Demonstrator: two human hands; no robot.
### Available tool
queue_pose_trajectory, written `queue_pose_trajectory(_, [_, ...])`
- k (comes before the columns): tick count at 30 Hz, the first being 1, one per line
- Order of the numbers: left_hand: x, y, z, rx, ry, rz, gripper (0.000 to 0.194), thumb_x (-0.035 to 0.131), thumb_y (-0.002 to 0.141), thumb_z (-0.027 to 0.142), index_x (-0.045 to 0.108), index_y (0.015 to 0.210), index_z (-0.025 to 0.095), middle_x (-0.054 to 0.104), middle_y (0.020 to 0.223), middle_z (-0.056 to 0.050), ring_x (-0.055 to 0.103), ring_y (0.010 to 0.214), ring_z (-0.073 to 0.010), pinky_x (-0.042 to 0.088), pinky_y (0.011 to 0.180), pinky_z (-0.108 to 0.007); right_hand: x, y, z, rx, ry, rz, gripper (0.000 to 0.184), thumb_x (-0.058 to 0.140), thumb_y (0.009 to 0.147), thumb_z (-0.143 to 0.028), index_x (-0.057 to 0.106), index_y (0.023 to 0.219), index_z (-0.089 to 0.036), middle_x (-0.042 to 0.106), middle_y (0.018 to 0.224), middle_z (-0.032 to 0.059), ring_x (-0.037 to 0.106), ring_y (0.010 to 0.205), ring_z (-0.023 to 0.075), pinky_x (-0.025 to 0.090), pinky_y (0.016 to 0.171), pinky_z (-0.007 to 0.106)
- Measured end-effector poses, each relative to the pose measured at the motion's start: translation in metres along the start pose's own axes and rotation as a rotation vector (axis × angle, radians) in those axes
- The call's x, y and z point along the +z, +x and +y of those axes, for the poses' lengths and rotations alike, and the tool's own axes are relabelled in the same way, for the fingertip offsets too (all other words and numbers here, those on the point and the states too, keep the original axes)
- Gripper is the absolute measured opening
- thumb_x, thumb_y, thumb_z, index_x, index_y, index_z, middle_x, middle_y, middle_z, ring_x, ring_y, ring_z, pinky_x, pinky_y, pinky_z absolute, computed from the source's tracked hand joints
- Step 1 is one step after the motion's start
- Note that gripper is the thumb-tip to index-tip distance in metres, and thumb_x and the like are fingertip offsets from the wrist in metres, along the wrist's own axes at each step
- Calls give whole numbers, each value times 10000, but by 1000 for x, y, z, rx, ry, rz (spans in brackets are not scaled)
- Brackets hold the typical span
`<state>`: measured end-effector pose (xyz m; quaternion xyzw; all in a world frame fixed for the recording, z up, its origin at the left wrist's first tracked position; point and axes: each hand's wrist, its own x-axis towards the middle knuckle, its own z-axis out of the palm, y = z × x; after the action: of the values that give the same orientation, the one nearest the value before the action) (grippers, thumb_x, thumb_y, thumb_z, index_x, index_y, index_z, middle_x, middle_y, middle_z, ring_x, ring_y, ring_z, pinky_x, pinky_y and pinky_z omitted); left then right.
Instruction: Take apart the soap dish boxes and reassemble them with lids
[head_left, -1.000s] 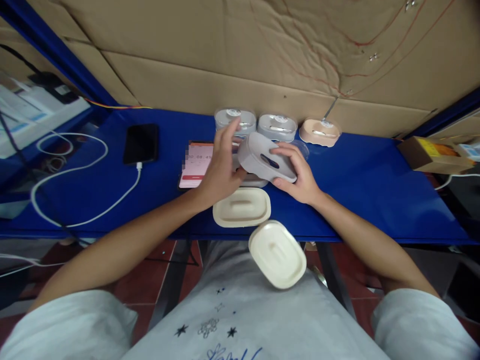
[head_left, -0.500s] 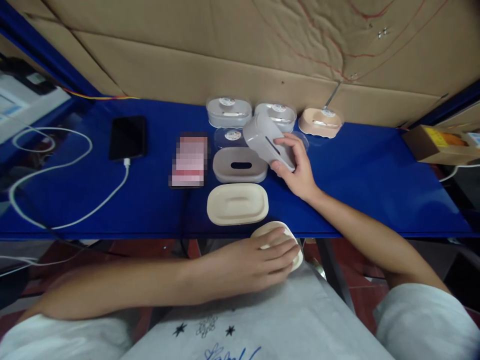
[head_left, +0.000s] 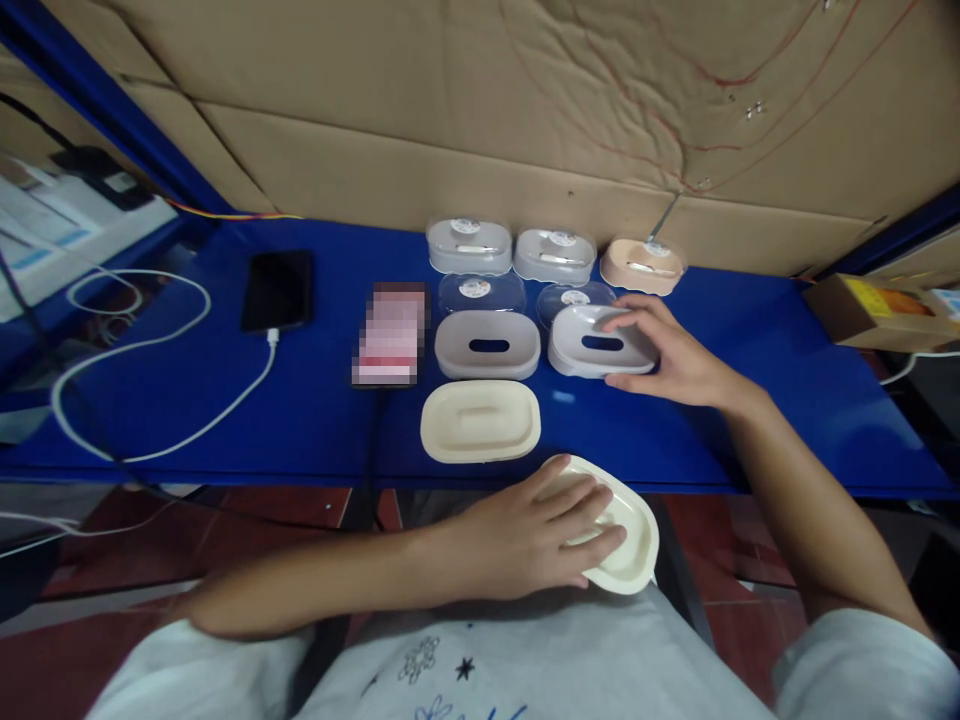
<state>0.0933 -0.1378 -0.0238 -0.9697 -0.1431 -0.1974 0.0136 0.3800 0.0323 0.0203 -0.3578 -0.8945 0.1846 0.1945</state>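
Observation:
My left hand (head_left: 547, 525) holds a cream oval tray (head_left: 634, 555) off the table's front edge, over my lap; its fingers lie across the tray's top and the thumb is hidden. At the right end of a pale grey oval box (head_left: 574, 352) with a dark slot, my right hand (head_left: 675, 350) has its thumb in front and fingers over the back rim. That box sits upright on the blue table. Beside it on the left stands a similar grey box (head_left: 457, 355), and nearer me lies a second cream oval tray (head_left: 480, 440).
Clear lids with round stickers (head_left: 484, 292) lie behind the boxes. Farther back stand two grey boxes (head_left: 469, 255) and a peach box (head_left: 637, 265) under clear lids. Two phones (head_left: 277, 290), a white cable (head_left: 202, 410) and a cardboard box (head_left: 862, 310) flank them.
My right hand has lowered the tilted grey box from above the lids onto the table, level, beside the other. My left hand's cream tray has shifted slightly right and toward me.

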Motion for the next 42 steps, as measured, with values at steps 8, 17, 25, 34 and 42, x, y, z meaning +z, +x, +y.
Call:
queue_pose_trajectory(8, [14, 12, 1, -195, 48, 71, 493, 690, 1070, 477, 676, 1455, 170, 681, 1476, -171, 614, 1411, -334, 456, 1258, -563, 26, -7, 3, 30, -45, -41, 708, 779, 910, -711, 592, 1496, -362, 512, 1652, 148, 456, 1574, 445, 371, 1250, 697])
queue_pose_trajectory(17, [22, 20, 1, -354, 43, -5, 615, 651, 1092, 453, 524, 1595, 122, 546, 1670, -216, 504, 1563, -384, 399, 1300, -658, 18, -12, -26, -75, -83, 114, 497, 664, 1063, -541, 608, 1520, -355, 609, 1616, 125, 551, 1527, 384, 429, 1224, 629])
queue_pose_trajectory(25, [-17, -33, -7, -530, 129, 101, 620, 605, 1107, 420, 457, 1651, 159, 543, 1674, -232, 528, 1555, -397, 370, 1319, -658, 38, -71, -89, -181, -72, 25, 494, 715, 1048, -404, 618, 1531, -441, 812, 1327, 30, 778, 1202, 330, 606, 1031, 591])
queue_pose_trajectory(34, [-22, -82, -8, -679, 109, 126, 266, 657, 1084, 304, 714, 1329, 217, 615, 1579, -192, 618, 1448, -398, 502, 1200, -654, 42, -73, -95, -203, -270, 24, 348, 644, 1095, -249, 672, 1441, -225, 740, 1488, 109, 674, 1416, 308, 533, 1161, 544])
queue_pose_trajectory(42, [-19, -86, -7, -635, 13, 75, 248, 634, 1105, 278, 660, 1349, 244, 610, 1566, -172, 590, 1469, -377, 496, 1185, -686, 56, 36, -90, -306, -297, 28, 422, 552, 1140, -344, 658, 1492, -137, 718, 1509, 170, 653, 1416, 331, 490, 1149, 514])
